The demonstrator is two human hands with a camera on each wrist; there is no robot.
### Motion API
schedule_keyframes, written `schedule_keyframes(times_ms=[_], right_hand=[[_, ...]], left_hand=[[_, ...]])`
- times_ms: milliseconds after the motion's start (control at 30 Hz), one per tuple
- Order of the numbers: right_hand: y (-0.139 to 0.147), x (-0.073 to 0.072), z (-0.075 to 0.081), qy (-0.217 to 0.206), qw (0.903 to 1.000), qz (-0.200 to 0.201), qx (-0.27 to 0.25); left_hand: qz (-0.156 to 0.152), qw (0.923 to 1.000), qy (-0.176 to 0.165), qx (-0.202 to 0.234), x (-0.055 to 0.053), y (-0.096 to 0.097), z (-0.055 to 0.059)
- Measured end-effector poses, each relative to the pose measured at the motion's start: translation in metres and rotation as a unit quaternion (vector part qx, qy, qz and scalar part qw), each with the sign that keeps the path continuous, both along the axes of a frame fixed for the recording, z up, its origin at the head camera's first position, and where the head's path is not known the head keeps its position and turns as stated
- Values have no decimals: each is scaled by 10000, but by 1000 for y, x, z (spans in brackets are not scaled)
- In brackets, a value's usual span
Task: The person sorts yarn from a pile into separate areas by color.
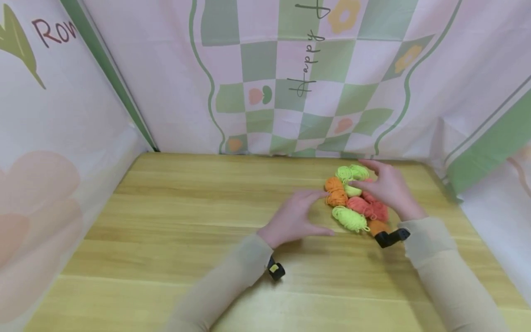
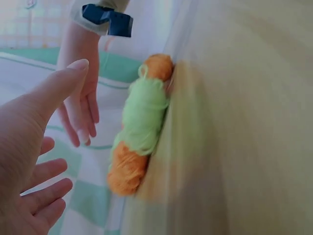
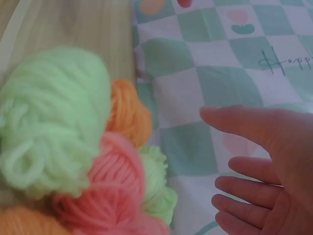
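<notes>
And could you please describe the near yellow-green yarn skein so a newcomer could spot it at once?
On the wooden tabletop, find the yarn pile toward the far right. At its near edge, right of the left hand, lies an oblong yellow-green skein. Unlike the other yellow-green yarn, it lies nearer than the red yarn.

The wood-grain table (image 1: 186,207) carries clustered green, orange and red yarn skeins (image 1: 357,207).

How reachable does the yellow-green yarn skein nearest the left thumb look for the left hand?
Probably yes: the left hand is open toward that yarn skein, with only bare tabletop showing between them in the head view.
</notes>
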State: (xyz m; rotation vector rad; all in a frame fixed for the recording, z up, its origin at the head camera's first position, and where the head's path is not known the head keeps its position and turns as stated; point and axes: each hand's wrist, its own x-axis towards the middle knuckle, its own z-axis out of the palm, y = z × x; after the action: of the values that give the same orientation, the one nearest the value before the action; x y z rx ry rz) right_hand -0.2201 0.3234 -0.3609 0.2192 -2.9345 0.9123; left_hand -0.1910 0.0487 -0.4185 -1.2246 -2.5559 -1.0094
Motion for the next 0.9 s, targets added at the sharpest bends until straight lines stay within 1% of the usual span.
schedule_keyframes(times_ms=[200, 333, 433, 567, 633, 767, 900], right_hand=[[6, -6, -9, -333, 9992, 204, -112], [7, -11, -17, -540, 9982, 235, -86], [7, -14, -22, -605, 9979, 249, -10], [8, -15, -25, -694, 9974, 205, 19], [9, -15, -27, -695, 9973, 223, 48], [11, -14, -29, -562, 9978, 304, 179], [13, -15, -30, -451, 9979, 370, 269]], left_hand=[[-302, 9989, -331, -117, -2, 25, -8], [-335, 9977, -503, -317, -3, 40, -16], [-314, 9975, -445, -440, -5, 50, -21], [-173, 9970, -282, -694, -6, 62, -26], [-44, 9960, -279, -850, -5, 67, -27], [217, 9935, -283, -1078, -3, 76, -28], [339, 9924, -253, -1159, -3, 81, -30]])
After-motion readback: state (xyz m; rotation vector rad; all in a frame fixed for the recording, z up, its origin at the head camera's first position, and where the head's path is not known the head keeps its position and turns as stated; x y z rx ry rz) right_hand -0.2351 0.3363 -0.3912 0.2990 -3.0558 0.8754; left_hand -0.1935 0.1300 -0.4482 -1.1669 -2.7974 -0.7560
